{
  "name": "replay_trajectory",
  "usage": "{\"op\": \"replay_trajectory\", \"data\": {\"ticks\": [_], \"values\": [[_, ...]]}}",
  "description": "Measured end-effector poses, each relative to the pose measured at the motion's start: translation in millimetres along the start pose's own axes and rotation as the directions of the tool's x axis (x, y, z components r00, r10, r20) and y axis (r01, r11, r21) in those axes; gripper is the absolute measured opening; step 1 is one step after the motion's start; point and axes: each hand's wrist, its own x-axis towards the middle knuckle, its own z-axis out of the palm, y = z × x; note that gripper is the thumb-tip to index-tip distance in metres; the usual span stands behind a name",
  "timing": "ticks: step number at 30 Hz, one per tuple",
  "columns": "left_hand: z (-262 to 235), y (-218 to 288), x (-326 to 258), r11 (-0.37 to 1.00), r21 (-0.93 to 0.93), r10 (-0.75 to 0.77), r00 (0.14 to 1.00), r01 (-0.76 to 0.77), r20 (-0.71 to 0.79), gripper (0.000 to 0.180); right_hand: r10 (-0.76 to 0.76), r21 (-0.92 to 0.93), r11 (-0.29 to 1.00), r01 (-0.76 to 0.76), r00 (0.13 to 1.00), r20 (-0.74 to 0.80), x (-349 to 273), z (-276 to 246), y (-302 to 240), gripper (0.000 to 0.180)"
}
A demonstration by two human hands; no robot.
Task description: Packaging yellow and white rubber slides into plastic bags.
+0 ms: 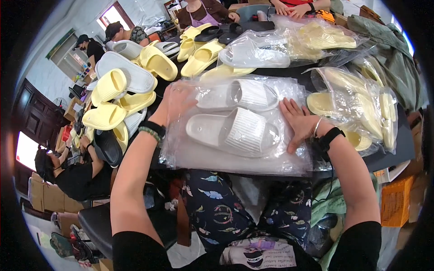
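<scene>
A pair of white slides [228,131] lies side by side inside a clear plastic bag [208,159], on a stack of similar bags at the table's near edge. My left hand [177,105] is at the bag's left end, by the slides' heel ends. Clear film covers part of it and blurs its fingers, which look stretched with the thumb apart. My right hand [297,121] rests on the bag's right end beside the slides' toe ends, open, with fingers spread.
Loose yellow slides [105,116] and grey ones [124,72] are heaped left on the black table. Bagged yellow slides [357,101] lie right; a bagged white pair [255,49] lies beyond. Co-workers sit across and left. An orange crate [395,201] stands at lower right.
</scene>
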Motion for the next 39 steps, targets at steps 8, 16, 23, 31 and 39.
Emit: {"op": "replay_trajectory", "data": {"ticks": [8, 16, 23, 31, 39], "values": [[-17.9, 44.6, 1.3, 0.965, -0.228, 0.206, 0.918, -0.132, 0.338, 0.055, -0.034, 0.041, 0.999, 0.032, 0.999, 0.031, -1.7, -3.3, -0.1, 0.154], [29.7, 44.1, 67.9, 0.772, -0.460, 0.528, 0.846, -0.439, 0.078, 0.072, -0.025, 0.064, 0.998, 0.024, 1.000, 0.002, -0.8, -2.5, 5.8, 0.157], [53.8, 64.2, 77.6, 0.649, -0.727, 0.445, 0.887, -0.225, 0.123, 0.049, -0.060, 0.043, 0.997, 0.061, 0.998, -0.016, 7.7, 5.5, 9.9, 0.160], [-9.3, 5.5, -6.6, 0.874, -0.486, 0.128, 0.973, -0.020, 0.190, 0.042, -0.037, 0.036, 0.999, 0.038, 0.999, -0.016, 1.4, 9.6, 15.9, 0.157], [-113.1, -65.2, -93.1, 0.770, -0.297, -0.509, 0.825, 0.564, 0.247, 0.028, -0.037, 0.025, 0.999, 0.039, 0.997, -0.064, 4.2, 7.4, 8.2, 0.155]]}}
